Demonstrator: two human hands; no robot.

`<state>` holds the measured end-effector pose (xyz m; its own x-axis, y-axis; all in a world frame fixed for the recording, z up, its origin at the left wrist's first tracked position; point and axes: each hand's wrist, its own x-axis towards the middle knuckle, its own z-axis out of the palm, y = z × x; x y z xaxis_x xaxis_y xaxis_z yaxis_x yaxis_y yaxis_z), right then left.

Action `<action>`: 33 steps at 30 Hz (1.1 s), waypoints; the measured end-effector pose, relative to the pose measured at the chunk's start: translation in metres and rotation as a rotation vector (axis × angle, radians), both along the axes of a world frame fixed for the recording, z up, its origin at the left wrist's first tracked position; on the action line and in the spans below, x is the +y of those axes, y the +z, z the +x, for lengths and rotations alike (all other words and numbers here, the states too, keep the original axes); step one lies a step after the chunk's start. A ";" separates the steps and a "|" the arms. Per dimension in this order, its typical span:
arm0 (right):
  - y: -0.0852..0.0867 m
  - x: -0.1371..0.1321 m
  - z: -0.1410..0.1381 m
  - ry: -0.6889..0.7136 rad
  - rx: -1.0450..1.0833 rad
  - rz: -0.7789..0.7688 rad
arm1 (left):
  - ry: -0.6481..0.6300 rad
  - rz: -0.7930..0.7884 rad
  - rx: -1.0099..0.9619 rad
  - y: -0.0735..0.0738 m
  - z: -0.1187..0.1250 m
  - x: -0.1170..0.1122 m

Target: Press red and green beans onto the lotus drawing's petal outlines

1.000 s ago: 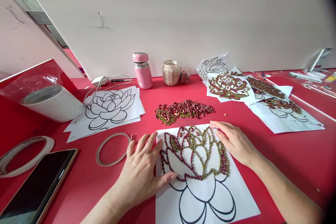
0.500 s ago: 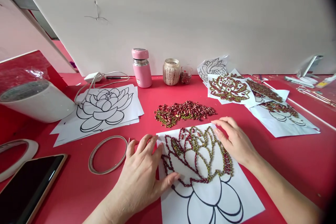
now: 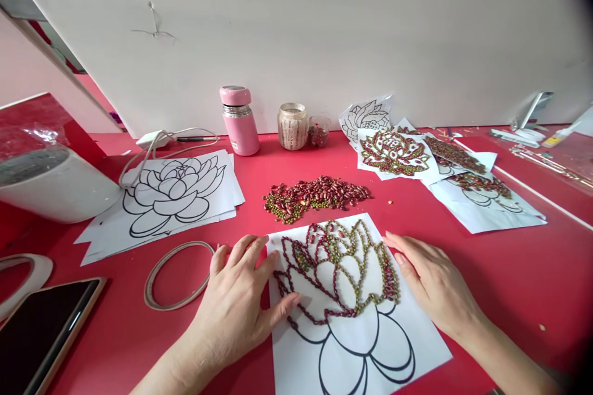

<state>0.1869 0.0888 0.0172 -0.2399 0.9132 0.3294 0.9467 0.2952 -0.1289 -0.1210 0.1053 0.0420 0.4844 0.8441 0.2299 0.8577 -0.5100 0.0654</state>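
Observation:
A white sheet with a black lotus outline lies on the red table in front of me. Red and green beans cover the outline's upper petals. My left hand lies flat with spread fingers on the sheet's left edge, thumb on the paper. My right hand rests flat on the sheet's right edge, fingers stretched out beside the beaded petals. Neither hand holds anything. A loose pile of red and green beans lies just beyond the sheet.
A stack of blank lotus sheets sits at the left, finished bean pictures at the back right. A pink flask, two jars, tape rings, a large white roll and a phone stand around.
My right hand has slid from the sheet's upper right corner down along its right edge. The left hand has stayed on the left edge. The view has shifted slightly.

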 end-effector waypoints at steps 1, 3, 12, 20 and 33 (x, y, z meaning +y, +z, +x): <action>0.000 -0.001 0.000 0.006 -0.012 0.011 | -0.002 0.000 0.003 0.000 0.000 0.000; -0.001 -0.004 0.000 0.019 -0.033 0.043 | -0.005 0.004 0.007 0.001 0.001 0.000; 0.009 0.014 -0.001 -0.028 0.057 0.067 | -0.018 0.018 0.019 0.004 0.003 0.001; 0.023 0.089 -0.050 0.156 0.192 -0.076 | 0.035 0.010 0.008 0.005 0.009 0.006; 0.001 0.113 -0.060 0.190 0.250 -0.088 | 0.000 0.043 -0.080 -0.009 0.002 0.007</action>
